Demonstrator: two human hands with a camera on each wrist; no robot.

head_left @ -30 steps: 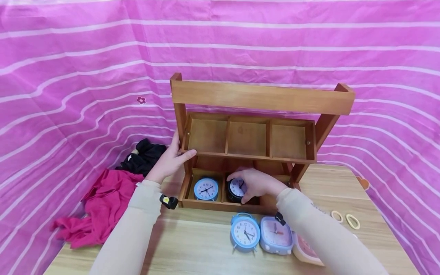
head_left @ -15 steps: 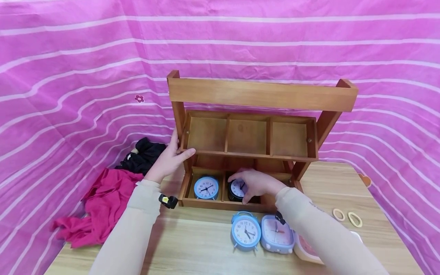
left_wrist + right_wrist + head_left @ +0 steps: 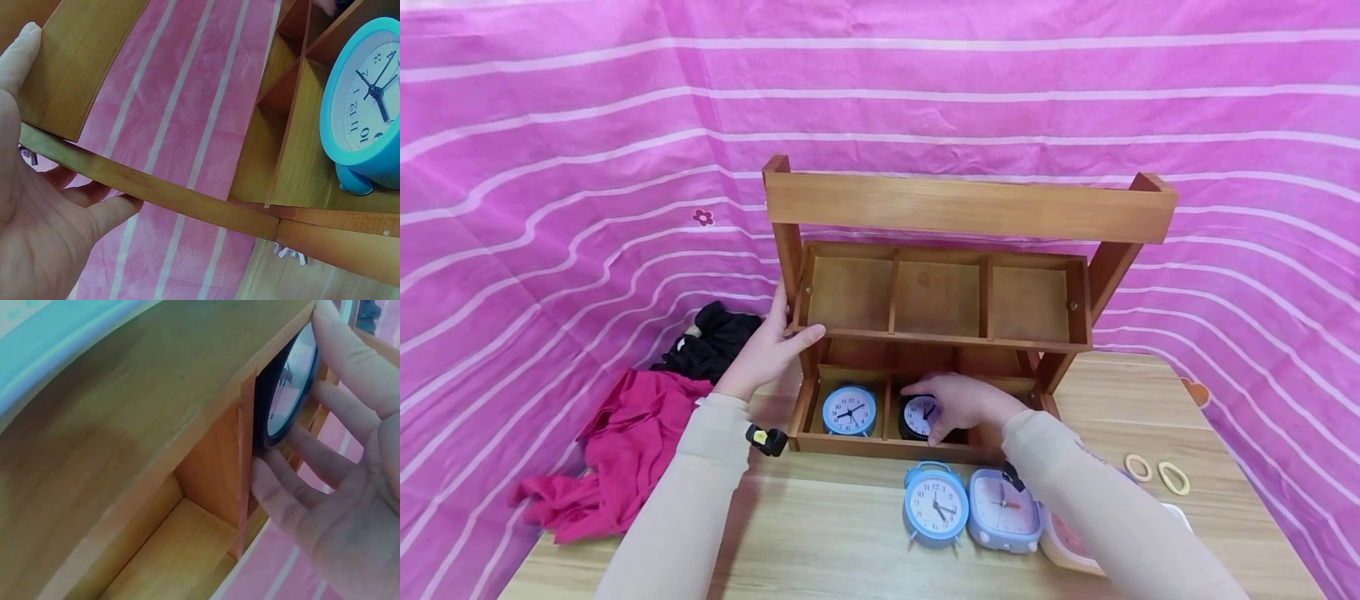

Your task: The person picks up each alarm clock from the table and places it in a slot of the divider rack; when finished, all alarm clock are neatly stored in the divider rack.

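Observation:
A brown wooden two-tier rack [image 3: 970, 208] stands on the table, each tier split into compartments. My left hand [image 3: 766, 354] holds its left side, thumb on the upper tray's front and the other fingers behind the side post [image 3: 162, 187]. My right hand [image 3: 972, 402] grips a black round alarm clock [image 3: 916, 417] in the lower tier's middle compartment. In the right wrist view, thumb and fingers lie around the black rim of this clock [image 3: 294, 381]. To its left, a light-blue round alarm clock [image 3: 850, 411] sits in the lower left compartment. My right hand partly hides the lower right compartment.
In front of the rack stand a blue twin-bell alarm clock [image 3: 936, 506], a lavender square clock [image 3: 1006, 515] and a pink clock [image 3: 1070, 540], partly under my right forearm. Two yellowish rings [image 3: 1173, 478] lie right. Magenta cloth [image 3: 640, 450] and black cloth [image 3: 715, 346] lie left.
My right hand stays at the black clock, its fingers shifting slightly and showing a little more of the dial. The left hand keeps its place on the rack. The head view has shifted slightly.

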